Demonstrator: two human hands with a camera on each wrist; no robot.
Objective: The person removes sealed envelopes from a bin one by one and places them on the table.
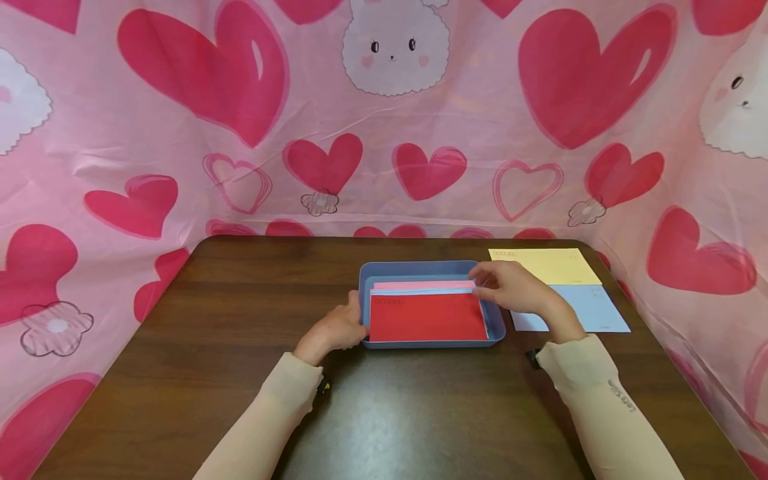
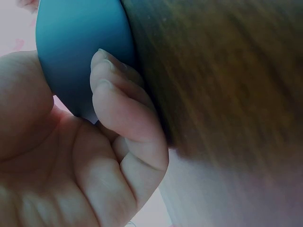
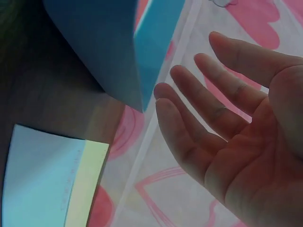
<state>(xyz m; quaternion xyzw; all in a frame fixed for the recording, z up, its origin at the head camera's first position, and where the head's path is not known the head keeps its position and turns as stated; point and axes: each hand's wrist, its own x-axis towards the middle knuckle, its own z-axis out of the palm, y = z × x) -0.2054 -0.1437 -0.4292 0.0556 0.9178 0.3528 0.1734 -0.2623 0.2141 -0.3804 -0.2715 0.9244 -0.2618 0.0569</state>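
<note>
Keeping the blue tray (image 1: 420, 269) level was judged best, as the red envelope (image 1: 427, 320) was laid inside. Tray was located left of the yellow envelope (image 1: 546, 265); its left end was gripped by the left hand (image 1: 339, 325); right hand (image 1: 515, 287) fingers were loosely spread, empty.

The table (image 1: 240, 300) offers passage at left; the blue tray (image 1: 420, 269) blocks its middle.

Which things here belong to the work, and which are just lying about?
Seemingly in use:
tray, gripped by the left hand
right hand, near the tray's corner
red envelope, pink paper inside the tray

Apparently lying about:
yellow envelope
blue envelope beside it
</note>
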